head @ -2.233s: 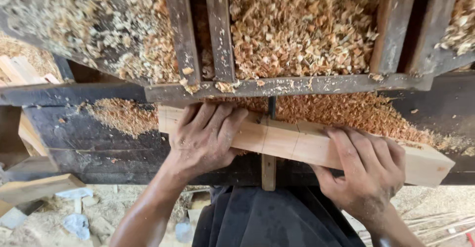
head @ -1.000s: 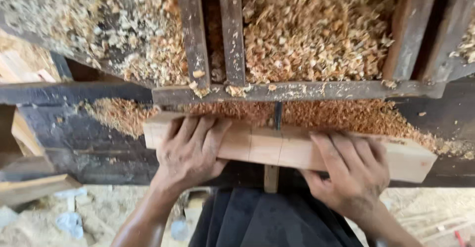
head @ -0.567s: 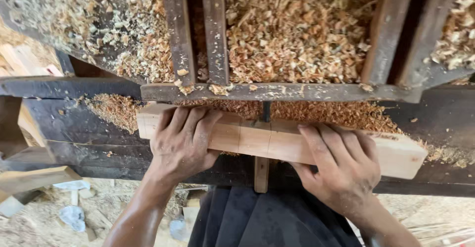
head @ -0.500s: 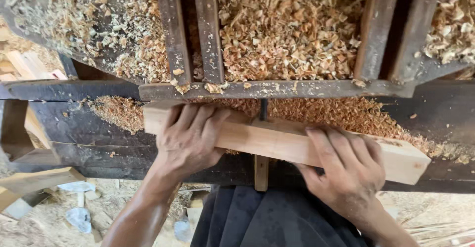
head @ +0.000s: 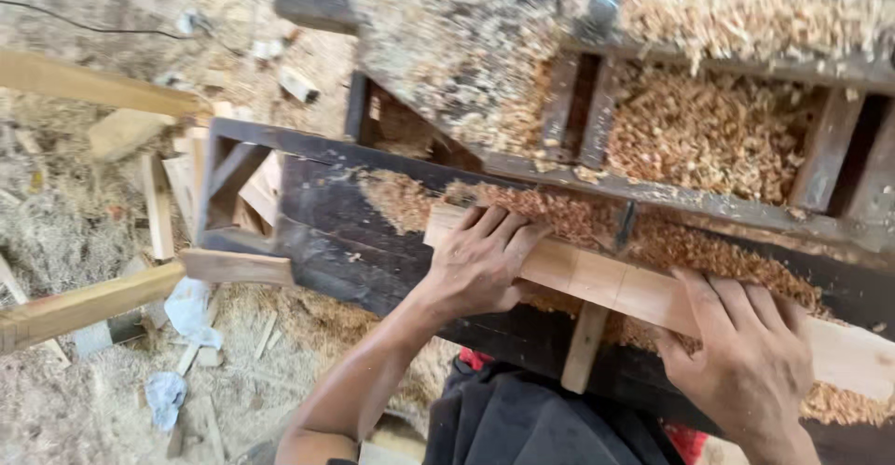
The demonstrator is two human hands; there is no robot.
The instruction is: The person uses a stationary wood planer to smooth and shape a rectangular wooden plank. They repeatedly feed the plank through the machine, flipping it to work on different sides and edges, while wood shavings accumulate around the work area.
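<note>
From the head camera, the view has swung off to the left since a moment ago: the dark wooden bench (head: 336, 232) that filled the frame now runs slantwise, and the sawdust-strewn floor (head: 84, 195) with loose offcuts (head: 158, 204) shows beside its left end. The pale wooden beam (head: 597, 279) lies where it lay, flat along the bench top, just on the near side of the shaving-filled frame (head: 709, 129), its right end running out toward the picture's edge. The left hand (head: 480, 260) is pressed down flat on the beam's left end, fingers spread and open over the top face, not curled round it; half a second back it sat in the same place. The right hand (head: 746, 358) lies likewise open and flat on the beam further right, palm down. Neither hand has shifted its hold, so what has changed is the head turning, not the wood: I judge the beam is being held steady against the bench while the person glances aside. A short light peg (head: 585, 344) sticks out below the beam, between the hands. Orange shavings (head: 681, 246) lie heaped against the beam's far edge
</note>
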